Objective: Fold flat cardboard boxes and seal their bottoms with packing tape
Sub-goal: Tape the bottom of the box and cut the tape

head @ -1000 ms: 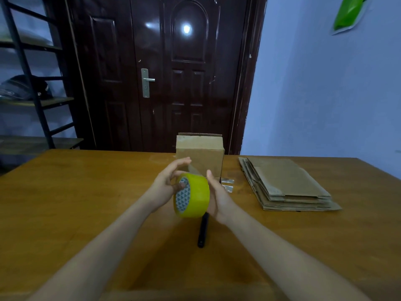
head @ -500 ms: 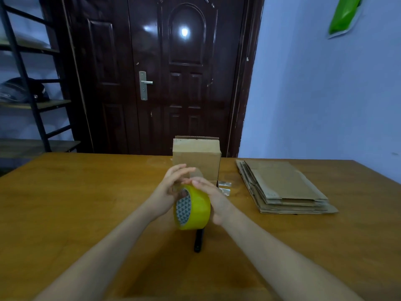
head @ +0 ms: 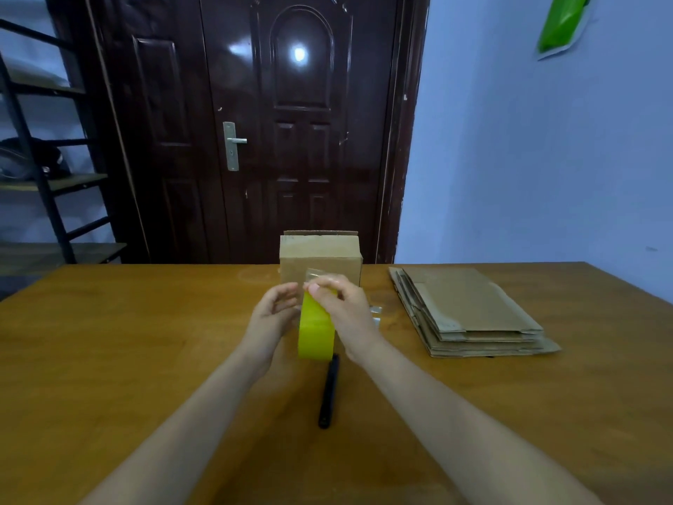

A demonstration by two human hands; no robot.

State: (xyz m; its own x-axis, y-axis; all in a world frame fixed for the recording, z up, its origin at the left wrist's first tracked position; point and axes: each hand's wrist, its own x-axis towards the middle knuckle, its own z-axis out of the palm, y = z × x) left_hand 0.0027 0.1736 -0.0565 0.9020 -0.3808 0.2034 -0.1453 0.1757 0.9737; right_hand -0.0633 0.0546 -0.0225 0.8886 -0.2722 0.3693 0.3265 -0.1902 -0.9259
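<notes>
A yellow roll of packing tape (head: 316, 331) stands on edge above the wooden table (head: 145, 340), edge-on to me. My left hand (head: 271, 315) cups its left side with curled fingers. My right hand (head: 346, 308) reaches over the top and pinches the clear loose end of the tape (head: 316, 277), lifted a little off the roll. Behind the roll stands a folded cardboard box (head: 320, 258). A stack of flat cardboard boxes (head: 469, 309) lies to the right.
A black pen-like tool (head: 329, 391) lies on the table just below the roll. Small shiny tape scraps (head: 377, 310) sit by the box's right corner. A dark door (head: 291, 122) and a metal shelf rack (head: 43, 158) stand beyond the table.
The roll has turned from showing its patterned core to edge-on. My right hand moved from its right side onto the top and lifted the tape end.
</notes>
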